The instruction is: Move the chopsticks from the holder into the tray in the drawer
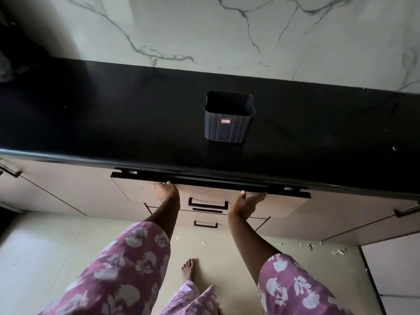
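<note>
Plainly, we see no chopsticks: the holder (229, 117) on the black counter (91, 114) looks empty, and the drawer (211, 194) stands out only a crack, so its tray is hidden and we judge the chopsticks lie in there. Our left hand (165, 190) and right hand (246, 202) both press open-palmed on the drawer front, fingers straight, gripping nothing. Should we need to handle them, we expect light, stiff, smooth sticks that roll apart, best pinched together as a bundle near mid-length.
</note>
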`<action>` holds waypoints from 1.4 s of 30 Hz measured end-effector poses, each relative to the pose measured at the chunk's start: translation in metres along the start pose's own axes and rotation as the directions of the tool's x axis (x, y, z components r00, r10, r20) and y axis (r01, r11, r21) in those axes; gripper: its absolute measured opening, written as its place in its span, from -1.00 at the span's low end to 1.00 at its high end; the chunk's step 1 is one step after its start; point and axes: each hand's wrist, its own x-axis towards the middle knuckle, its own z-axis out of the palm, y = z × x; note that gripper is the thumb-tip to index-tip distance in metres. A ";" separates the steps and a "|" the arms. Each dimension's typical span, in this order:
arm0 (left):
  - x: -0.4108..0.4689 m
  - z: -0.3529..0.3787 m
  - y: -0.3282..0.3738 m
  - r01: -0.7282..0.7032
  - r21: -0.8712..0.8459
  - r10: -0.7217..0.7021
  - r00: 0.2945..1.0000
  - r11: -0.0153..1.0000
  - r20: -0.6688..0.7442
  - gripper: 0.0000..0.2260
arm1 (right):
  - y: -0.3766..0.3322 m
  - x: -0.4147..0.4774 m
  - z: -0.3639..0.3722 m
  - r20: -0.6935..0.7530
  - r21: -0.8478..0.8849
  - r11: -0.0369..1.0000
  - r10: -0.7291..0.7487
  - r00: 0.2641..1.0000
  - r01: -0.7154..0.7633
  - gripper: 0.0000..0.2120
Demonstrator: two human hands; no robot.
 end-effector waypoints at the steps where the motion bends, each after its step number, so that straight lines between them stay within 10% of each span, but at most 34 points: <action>1: 0.000 0.002 0.002 0.000 -0.008 0.000 1.000 1.000 -0.012 -0.70 | -0.004 0.004 0.002 -0.021 0.031 0.999 0.023 1.000 -0.022 -0.37; 7: -0.007 -0.005 0.033 -0.147 -0.096 0.111 0.946 0.984 -0.305 -0.60 | -0.041 0.020 0.002 -0.238 0.016 0.973 -0.219 0.946 0.229 -0.41; 11: -0.012 0.006 0.078 -0.507 -0.199 0.390 0.814 0.839 -0.431 -0.61 | -0.080 0.033 0.009 -0.076 -0.132 0.837 -0.543 0.836 0.532 -0.35; 14: -0.005 0.032 0.112 -0.634 0.026 0.628 0.759 0.773 -0.173 -0.62 | -0.124 0.047 0.017 0.113 -0.149 0.806 -0.562 0.820 0.573 -0.22; 21: -0.015 0.087 0.163 -0.535 0.028 0.450 0.737 0.844 0.504 -0.49 | -0.173 0.084 0.042 0.337 -0.172 0.803 -0.497 0.800 0.571 -0.17; 26: -0.009 0.095 0.174 -0.552 0.064 0.459 0.746 0.831 0.482 -0.59 | -0.176 0.083 0.066 0.323 -0.148 0.799 -0.518 0.792 0.583 -0.40; 38: 0.010 0.084 0.194 -0.537 0.176 0.434 0.801 0.825 0.411 -0.59 | -0.186 0.071 0.097 0.316 -0.164 0.854 -0.428 0.846 0.493 -0.06; 42: 0.008 0.071 0.211 -0.523 0.164 0.481 0.843 0.836 0.240 -0.60 | -0.200 0.071 0.089 0.287 -0.261 0.731 -0.565 0.773 0.631 -0.11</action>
